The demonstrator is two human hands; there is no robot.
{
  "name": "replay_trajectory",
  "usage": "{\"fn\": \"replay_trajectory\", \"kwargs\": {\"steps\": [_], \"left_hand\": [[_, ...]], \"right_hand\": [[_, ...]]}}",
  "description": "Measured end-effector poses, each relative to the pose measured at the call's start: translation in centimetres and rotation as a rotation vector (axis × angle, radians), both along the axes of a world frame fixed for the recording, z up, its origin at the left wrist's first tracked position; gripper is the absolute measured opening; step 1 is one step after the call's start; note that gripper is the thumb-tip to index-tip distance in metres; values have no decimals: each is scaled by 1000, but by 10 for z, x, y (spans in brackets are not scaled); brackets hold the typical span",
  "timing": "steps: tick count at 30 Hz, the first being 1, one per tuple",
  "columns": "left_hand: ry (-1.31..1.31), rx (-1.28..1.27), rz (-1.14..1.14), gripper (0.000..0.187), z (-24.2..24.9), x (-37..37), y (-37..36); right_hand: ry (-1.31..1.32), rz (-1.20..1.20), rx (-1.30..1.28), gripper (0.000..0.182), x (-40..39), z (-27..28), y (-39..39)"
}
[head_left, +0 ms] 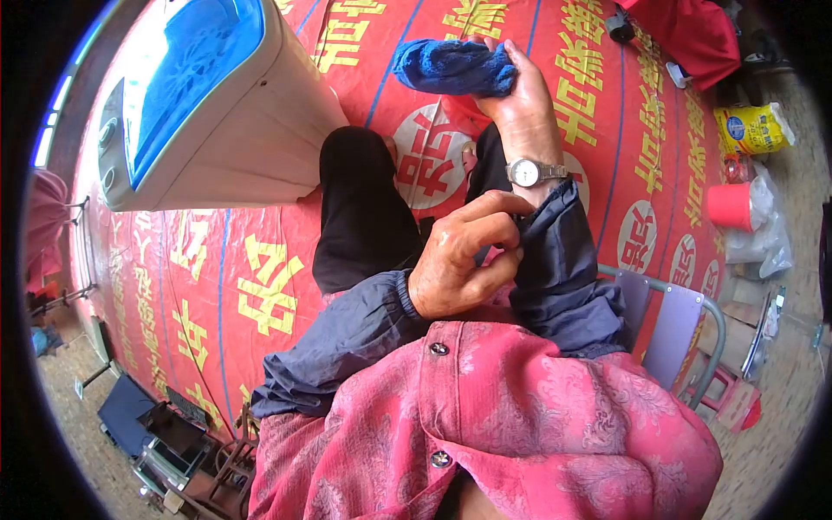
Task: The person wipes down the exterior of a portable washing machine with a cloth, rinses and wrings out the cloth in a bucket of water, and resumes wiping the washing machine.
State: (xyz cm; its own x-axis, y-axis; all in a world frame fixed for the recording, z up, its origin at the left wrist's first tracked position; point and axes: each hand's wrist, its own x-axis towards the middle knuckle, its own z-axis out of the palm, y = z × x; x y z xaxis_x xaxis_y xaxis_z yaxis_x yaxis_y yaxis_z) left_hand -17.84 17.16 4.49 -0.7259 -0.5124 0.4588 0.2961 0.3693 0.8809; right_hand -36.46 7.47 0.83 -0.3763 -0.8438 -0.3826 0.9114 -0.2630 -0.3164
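Note:
My right hand is stretched forward, palm up, with its fingers closed round a bunched blue cloth. A silver wristwatch sits on that wrist. My left hand is bent across in front of my lap, fingers curled at the cuff of the dark right sleeve, below the watch. It appears to grip the cuff. A matching dark sleeve covers my left forearm. Ahead on the left stands a white washing tub with a blue inside and knobs on its side.
Red sheeting with yellow characters covers the floor. On the right are a red bucket, a yellow bag and a metal-framed chair. Dark furniture stands at lower left. Red fabric hangs at upper right.

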Motion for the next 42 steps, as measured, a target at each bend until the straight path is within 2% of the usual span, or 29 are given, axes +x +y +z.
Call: {"fn": "replay_trajectory", "kwargs": {"steps": [11, 20, 26, 29, 35, 36, 42], "left_hand": [[26, 133, -37, 13, -2, -5, -1], [2, 144, -6, 14, -4, -3, -3], [-1, 124, -7, 16, -6, -2, -6], [-28, 134, -2, 15, -8, 0, -9], [-97, 279, -8, 11, -6, 7, -17], [-65, 212, 15, 11, -11, 6, -18], [-113, 421, 117, 6, -11, 4, -12]], "right_hand": [[-58, 2, 70, 19, -4, 4, 0], [49, 15, 110, 26, -4, 2, -4], [23, 11, 108, 24, -2, 0, -5], [-37, 43, 39, 18, -5, -5, -3], [5, 35, 37, 17, -1, -10, -4], [48, 36, 43, 18, 1, -9, -3], [170, 55, 62, 22, 10, -7, 5]]}}
